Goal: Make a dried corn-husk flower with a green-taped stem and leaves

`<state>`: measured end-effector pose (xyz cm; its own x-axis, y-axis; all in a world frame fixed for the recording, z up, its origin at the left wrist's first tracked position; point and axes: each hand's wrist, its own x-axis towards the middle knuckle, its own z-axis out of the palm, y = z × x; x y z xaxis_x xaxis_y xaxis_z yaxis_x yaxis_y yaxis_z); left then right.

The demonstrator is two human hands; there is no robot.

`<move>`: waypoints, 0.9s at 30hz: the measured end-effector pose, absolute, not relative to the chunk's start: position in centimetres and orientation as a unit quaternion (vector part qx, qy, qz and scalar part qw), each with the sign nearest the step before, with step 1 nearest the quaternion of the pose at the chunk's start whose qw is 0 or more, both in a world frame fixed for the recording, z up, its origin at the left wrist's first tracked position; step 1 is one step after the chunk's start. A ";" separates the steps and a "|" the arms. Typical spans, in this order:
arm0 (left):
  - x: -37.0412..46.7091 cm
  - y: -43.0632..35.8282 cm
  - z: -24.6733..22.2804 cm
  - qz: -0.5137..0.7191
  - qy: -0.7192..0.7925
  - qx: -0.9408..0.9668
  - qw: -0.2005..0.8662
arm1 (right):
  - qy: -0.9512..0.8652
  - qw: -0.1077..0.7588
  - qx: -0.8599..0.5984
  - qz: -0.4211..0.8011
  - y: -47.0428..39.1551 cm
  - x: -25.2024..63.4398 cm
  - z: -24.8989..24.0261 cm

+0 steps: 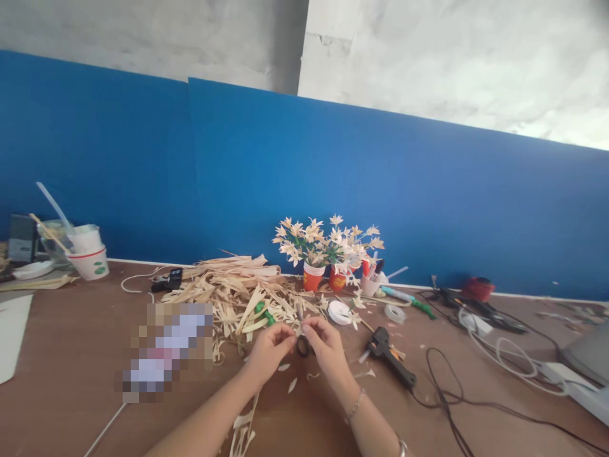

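Note:
My left hand (272,349) and my right hand (327,348) meet over the middle of the table, thumb and finger pinched on each. Something small and pale seems to be between the fingertips, too small to name. Behind and between the fingers lies a pair of scissors (303,346), its dark handle loops showing. Just beyond is a heap of dry, straw-coloured husk strips (238,279), with a green bundle (264,312) among them. Loose pale petal-shaped pieces (292,385) lie on the table near my wrists.
Pale handmade flowers (333,244) stand in red paper cups (314,278) at the back. To the right lie a glue gun (391,357) with its cord, a white tape roll (339,312) and a power strip (573,387). Left are a blurred-out phone-like object (166,352) and a paper cup (89,263).

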<state>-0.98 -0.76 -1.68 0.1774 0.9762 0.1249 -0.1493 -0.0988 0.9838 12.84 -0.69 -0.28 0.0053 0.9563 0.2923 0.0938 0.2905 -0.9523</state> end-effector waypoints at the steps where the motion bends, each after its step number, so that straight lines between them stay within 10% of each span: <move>1: -1.0 -0.8 -1.7 0.510 0.388 0.534 0.552 | -0.579 0.550 -0.442 0.408 -0.7 12.8 -0.3; 27: -1.2 -0.9 -2.0 0.530 0.465 0.619 0.347 | -0.513 0.546 -0.420 0.511 -1.0 12.2 0.0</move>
